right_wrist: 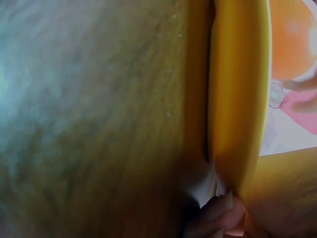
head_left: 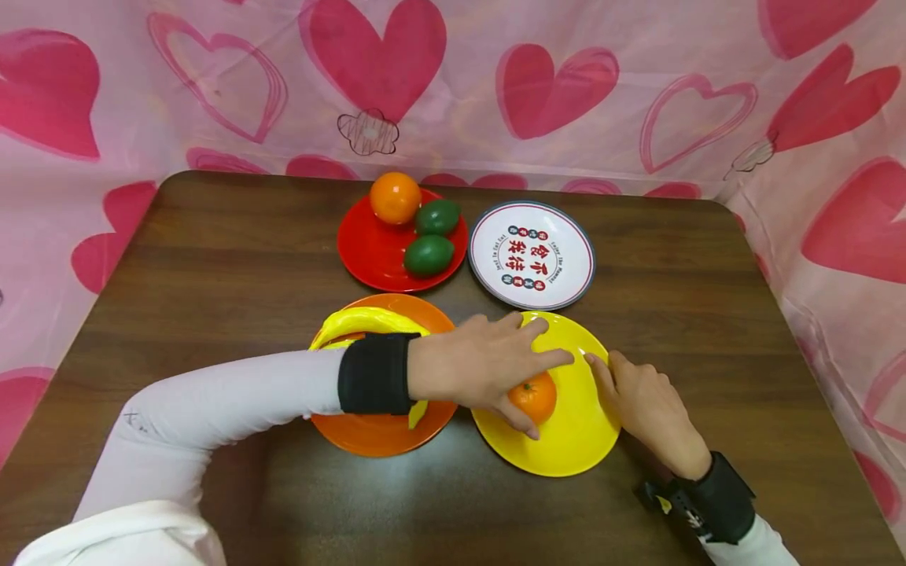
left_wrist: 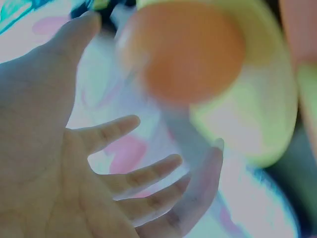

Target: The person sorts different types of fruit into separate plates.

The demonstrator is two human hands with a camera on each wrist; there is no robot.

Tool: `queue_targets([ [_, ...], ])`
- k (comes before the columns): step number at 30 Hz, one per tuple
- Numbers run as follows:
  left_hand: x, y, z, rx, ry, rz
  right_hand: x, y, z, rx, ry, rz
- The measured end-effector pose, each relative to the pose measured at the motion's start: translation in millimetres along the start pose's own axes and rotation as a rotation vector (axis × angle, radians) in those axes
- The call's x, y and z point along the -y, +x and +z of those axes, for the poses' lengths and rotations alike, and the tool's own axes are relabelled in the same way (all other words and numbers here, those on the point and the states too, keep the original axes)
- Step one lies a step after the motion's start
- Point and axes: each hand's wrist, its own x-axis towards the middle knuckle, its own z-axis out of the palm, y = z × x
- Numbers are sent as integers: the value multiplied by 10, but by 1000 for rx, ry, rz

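Note:
My left hand (head_left: 488, 362) reaches over the yellow plate (head_left: 580, 424) with its fingers spread above and around a tangerine (head_left: 538, 397). In the left wrist view those fingers (left_wrist: 153, 171) are extended, and the tangerine (left_wrist: 188, 52) shows beyond them, blurred. At the plate's right side, my right hand (head_left: 647, 401) pinches the rim, thumb on top of the edge. The right wrist view has its fingertips (right_wrist: 225, 213) right at the yellow plate's edge (right_wrist: 240, 99).
Beneath my left forearm, an orange plate (head_left: 382, 440) holds yellow bananas (head_left: 368, 320). Farther back, a red plate (head_left: 368, 251) carries an orange (head_left: 395, 198) and two green lemon-shaped fruits (head_left: 429, 255). Beside it lies a white printed plate (head_left: 488, 251). Heart-patterned cloth (head_left: 453, 149) borders the brown table (head_left: 233, 259).

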Motion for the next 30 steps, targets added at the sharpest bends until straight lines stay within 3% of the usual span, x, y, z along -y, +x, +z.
queue_targets([
  [3,163,-151,-305,-106,9,-59,6,1,-4,1,9,9],
  [7,466,-336,-614,-264,20,-193,13,10,3,-5,2,11],
  [14,1194,-495,-875,-351,-79,-411,24,19,11,-16,-15,3],
  [17,1496,-489,-868,-390,-136,-472,21,25,32,-28,-16,-6],
  [21,1842,-466,-752,-437,-171,-540,36,44,79,-30,-3,-29],
  [25,2087,-425,-610,-387,-168,-626,65,57,96,-40,-5,-47],
  [30,2228,-368,-474,-290,-179,-686,85,41,73,-53,-19,-53],
])
